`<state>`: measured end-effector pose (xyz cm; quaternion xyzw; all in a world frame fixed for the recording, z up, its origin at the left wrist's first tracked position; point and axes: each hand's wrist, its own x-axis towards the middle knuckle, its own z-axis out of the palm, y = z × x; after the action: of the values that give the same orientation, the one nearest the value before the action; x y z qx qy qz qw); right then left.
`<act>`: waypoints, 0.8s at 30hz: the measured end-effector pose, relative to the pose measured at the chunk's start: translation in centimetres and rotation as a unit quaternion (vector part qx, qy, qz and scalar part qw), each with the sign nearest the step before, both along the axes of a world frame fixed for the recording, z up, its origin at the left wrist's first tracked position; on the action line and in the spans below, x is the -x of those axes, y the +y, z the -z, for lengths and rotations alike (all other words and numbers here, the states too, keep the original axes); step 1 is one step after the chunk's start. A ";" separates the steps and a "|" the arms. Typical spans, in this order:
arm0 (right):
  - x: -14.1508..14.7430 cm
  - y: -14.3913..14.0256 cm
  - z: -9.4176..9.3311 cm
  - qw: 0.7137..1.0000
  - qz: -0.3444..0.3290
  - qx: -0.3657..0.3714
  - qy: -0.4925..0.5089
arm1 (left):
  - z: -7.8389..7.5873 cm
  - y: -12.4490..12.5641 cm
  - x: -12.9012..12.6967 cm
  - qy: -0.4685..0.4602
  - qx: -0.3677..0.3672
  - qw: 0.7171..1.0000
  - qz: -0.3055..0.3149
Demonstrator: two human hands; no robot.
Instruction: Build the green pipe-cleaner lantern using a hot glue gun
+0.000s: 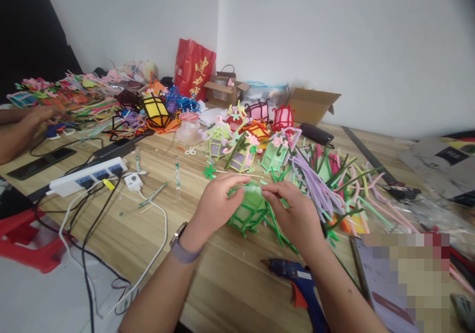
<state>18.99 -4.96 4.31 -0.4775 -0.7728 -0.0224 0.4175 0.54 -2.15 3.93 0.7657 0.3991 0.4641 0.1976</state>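
My left hand (218, 202) is wrapped round the left side of a small green lantern (248, 212) made of pipe cleaners with pale green panels. At the lantern's upper right edge, my right hand (295, 212) pinches thumb and finger together; what lies between the fingertips is too small to make out. Green pipe cleaners (273, 226) lie beside the lantern, partly under my right hand. A blue hot glue gun (297, 272) with an orange trigger rests on the table below my right forearm. Left of the lantern's far side is a green pipe-cleaner flower (210, 171).
Several finished lanterns (241, 157) stand beyond my hands. Purple pipe cleaners (315, 184) are heaped to the right. A white power strip (89, 177) with cables lies left. Another person's hand (39, 120) is at the far left. A phone-like dark slab (41, 163) lies nearby.
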 end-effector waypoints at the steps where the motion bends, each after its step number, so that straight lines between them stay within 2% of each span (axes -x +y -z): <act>1: -0.2 0.0 -0.1 1.000 0.004 0.002 0.000 | -0.2 0.0 0.3 -0.014 0.020 1.000 -0.011; 4: -0.9 -0.1 -0.4 0.999 0.031 0.010 0.000 | -0.6 0.2 0.7 -0.029 0.044 0.998 -0.037; 7: -1.6 -0.1 -0.8 0.999 0.047 0.009 0.003 | -0.3 0.4 0.6 -0.026 0.039 0.999 -0.017; 15: -1.3 0.1 -0.6 0.996 -0.014 0.092 -0.015 | 0.8 0.8 -0.1 0.001 -0.002 1.000 0.018; 24: -0.9 0.7 0.1 0.998 -0.021 0.048 0.027 | -0.2 -0.1 -0.4 -0.029 0.053 0.998 0.026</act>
<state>19.92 -4.27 4.16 -0.4814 -0.7712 0.0366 0.4150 0.94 -2.30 4.13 0.7505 0.3975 0.4589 0.2609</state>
